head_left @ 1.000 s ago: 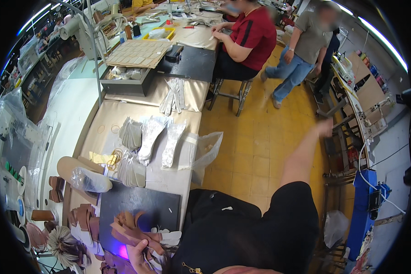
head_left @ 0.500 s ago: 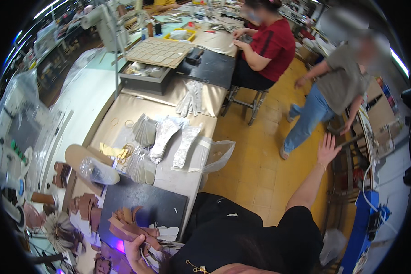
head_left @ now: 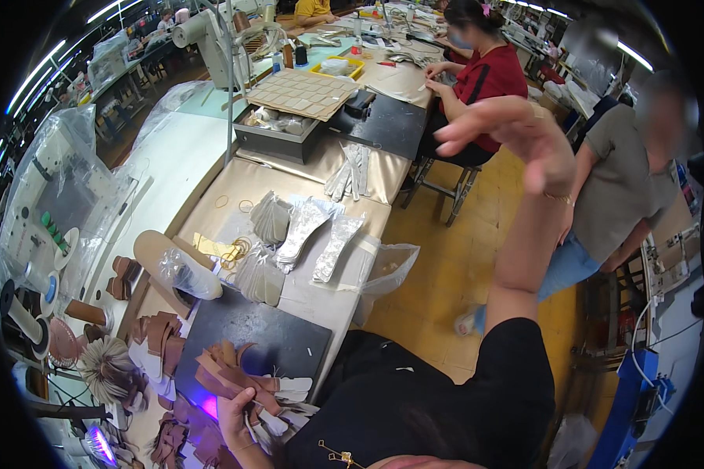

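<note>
My left hand (head_left: pixel 237 413) is closed around a bunch of brown leather-like strips (head_left: pixel 228 377) over the black board (head_left: pixel 281 332) at the table's near end. Several pale strip ends (head_left: pixel 295 388) stick out beside it; I cannot tell which of them are in the hand. High on the right, my right hand (head_left: pixel 528 144) is lifted in the air, its loosely bent fingers apart with nothing in them. It partly covers the view of a seated person in red. More brown strips (head_left: pixel 163 340) lie left of the board.
Stacks of grey and whitish cut pieces (head_left: pixel 301 230) lie beyond the board, near rubber bands and a clear plastic bag (head_left: pixel 391 270). A wrapped roll (head_left: pixel 188 273) and thread spools (head_left: pixel 23 320) are at left. A person in a grey shirt (head_left: pixel 630 172) stands close on the right.
My right hand has risen from low at the right, up and leftward. The person in grey has come nearer. My left hand keeps its hold; the view has shifted slightly.
</note>
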Demonstrator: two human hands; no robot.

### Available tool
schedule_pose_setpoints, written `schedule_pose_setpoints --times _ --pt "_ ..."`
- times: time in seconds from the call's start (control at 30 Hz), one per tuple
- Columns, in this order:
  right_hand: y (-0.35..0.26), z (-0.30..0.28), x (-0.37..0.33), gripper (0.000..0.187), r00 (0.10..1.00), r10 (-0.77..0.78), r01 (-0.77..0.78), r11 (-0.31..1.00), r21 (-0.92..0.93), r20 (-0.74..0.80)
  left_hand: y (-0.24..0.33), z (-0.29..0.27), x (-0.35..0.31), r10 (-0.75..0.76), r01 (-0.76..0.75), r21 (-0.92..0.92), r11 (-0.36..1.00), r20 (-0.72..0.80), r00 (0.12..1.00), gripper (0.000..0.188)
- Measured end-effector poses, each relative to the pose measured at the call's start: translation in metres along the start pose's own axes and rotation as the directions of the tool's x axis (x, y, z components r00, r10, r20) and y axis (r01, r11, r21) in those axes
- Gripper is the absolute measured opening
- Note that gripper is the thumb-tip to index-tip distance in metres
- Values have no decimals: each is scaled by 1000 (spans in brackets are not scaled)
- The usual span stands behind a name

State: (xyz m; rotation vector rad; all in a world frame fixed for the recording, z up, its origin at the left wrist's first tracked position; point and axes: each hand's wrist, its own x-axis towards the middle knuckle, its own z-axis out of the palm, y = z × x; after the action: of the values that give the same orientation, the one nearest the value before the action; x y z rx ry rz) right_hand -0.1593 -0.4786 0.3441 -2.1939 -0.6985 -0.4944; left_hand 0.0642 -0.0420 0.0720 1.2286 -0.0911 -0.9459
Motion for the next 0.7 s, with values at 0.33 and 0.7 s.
schedule_pose_setpoints --times 0.33,0.7 --pt "65 157 99 52 1000 5 4 910 416 -19 -11 -6 15 28 -28 -27 999 33 999 45" --pt "19 368 192 45 533 -758 454 632 628 376 -7 4 2 -18 18 10 1000 -6 1000 48"
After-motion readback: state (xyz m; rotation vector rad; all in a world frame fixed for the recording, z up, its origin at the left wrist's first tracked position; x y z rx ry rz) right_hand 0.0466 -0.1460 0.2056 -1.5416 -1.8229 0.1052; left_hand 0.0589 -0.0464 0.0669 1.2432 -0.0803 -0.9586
